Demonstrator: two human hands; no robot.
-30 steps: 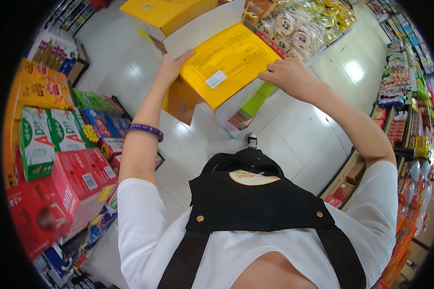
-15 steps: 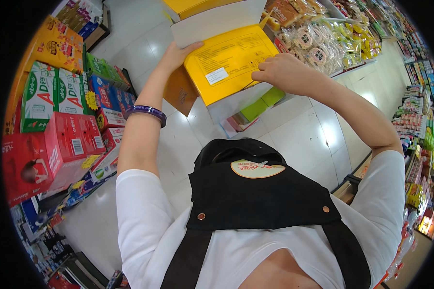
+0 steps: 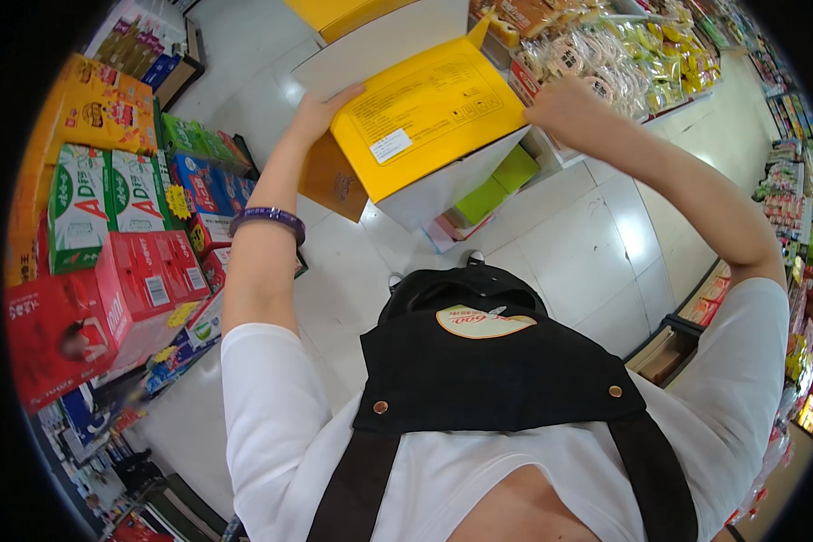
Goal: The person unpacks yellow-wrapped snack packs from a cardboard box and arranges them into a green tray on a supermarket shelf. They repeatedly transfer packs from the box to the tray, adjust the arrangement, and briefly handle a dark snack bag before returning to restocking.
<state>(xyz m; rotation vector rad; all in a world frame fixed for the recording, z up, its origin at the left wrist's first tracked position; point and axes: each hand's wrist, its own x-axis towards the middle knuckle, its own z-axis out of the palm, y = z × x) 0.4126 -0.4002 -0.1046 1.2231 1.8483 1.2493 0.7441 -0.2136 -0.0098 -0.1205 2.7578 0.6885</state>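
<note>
A yellow cardboard box [image 3: 434,117] with a printed face and a white sticker is in front of me, tilted, a pale flap standing up along its far side. My left hand [image 3: 321,113] grips its far left edge, fingers lying over the rim. At the box's right corner, my right hand [image 3: 569,113] is closed against the edge, its fingertips partly hidden. A brown flap [image 3: 336,181] hangs below my left hand. Under the box's near side, a green box [image 3: 492,190] shows.
Stacked drink cartons [image 3: 108,203] and red boxes [image 3: 144,275] stand at left. Bagged snacks [image 3: 596,63] fill a display at far right, close to my right hand. Another yellow box [image 3: 352,14] is beyond the flap. Packed shelves [image 3: 790,181] line the right; an open carton [image 3: 664,352] sits near my right elbow.
My right hand has moved right, from the box's near top edge to its right corner. The box has shifted slightly left and turned, showing more of its near side. My left hand stays on it.
</note>
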